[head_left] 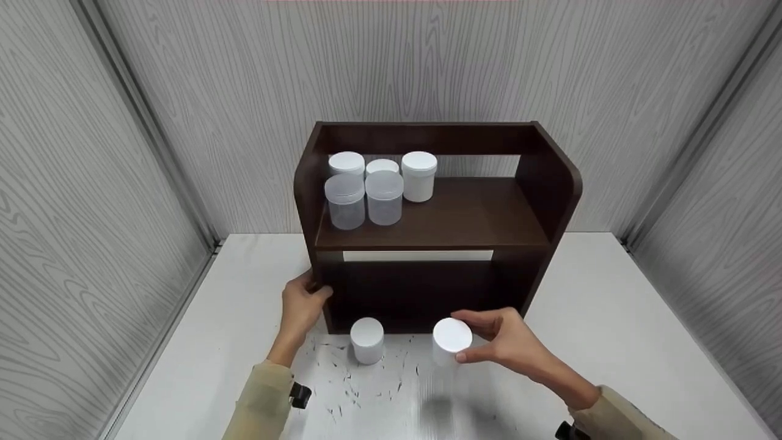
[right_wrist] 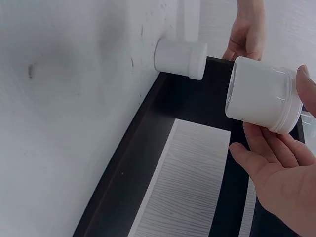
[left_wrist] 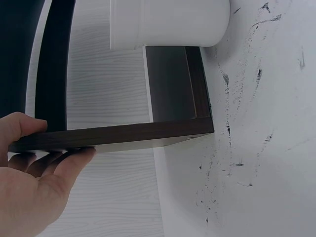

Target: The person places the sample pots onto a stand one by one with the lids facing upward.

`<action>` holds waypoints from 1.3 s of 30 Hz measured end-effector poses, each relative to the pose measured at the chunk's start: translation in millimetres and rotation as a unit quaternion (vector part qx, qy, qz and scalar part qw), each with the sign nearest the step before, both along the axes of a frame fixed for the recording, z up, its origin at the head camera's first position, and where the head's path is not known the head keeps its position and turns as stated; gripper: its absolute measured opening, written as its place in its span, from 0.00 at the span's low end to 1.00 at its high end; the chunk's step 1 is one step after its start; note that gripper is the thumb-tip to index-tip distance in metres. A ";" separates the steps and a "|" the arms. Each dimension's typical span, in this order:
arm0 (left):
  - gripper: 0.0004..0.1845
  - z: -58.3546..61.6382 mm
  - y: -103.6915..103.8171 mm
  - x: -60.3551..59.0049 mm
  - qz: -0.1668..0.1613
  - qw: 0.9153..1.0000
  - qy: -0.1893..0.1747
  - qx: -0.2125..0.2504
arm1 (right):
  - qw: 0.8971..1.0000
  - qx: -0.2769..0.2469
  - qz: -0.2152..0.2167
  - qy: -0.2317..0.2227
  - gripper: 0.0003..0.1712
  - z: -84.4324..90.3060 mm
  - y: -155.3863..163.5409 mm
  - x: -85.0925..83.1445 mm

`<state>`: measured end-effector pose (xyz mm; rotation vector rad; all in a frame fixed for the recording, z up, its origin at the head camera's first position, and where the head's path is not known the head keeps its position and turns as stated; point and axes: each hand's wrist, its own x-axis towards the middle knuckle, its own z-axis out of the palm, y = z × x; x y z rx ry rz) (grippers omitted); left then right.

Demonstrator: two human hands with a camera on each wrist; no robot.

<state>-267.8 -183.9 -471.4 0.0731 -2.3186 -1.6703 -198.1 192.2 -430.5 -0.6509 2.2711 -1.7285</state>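
Note:
My left hand [head_left: 300, 307] grips the left side panel of a dark brown two-tier shelf [head_left: 473, 214], thumb on one face and fingers on the other in the left wrist view. My right hand [head_left: 510, 343] holds a white lidded jar [head_left: 451, 343] by its lid, between thumb and fingers, above the table in front of the shelf. The jar is upright, and its shadow falls on the tabletop below. Another white jar [head_left: 367, 348] stands on the table before the shelf's lower left part, between the two hands.
On the upper tier, towards the left, stand two translucent jars [head_left: 384, 205] in front and several white jars [head_left: 419, 177] behind. The white table [head_left: 244, 342] has dark scuff marks near the standing jar. Grey wood-grain panels [head_left: 427, 61] enclose the back and sides.

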 end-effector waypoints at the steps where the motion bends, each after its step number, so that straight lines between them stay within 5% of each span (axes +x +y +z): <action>1: 0.32 0.3 0.0 0.0 0.000 1.000 0.000 -0.001 | 1.000 0.001 0.000 0.002 0.41 2.7 0.0 -0.4; 22: 0.32 1.3 -1.4 -0.3 -0.007 1.000 0.001 -0.004 | 0.999 -0.031 -0.016 -0.019 0.43 71.0 -1.6 -13.9; 39: 0.31 0.6 -1.3 1.2 -0.006 1.000 0.002 -0.002 | 0.998 -0.036 -0.047 0.027 0.39 121.4 -13.7 -41.3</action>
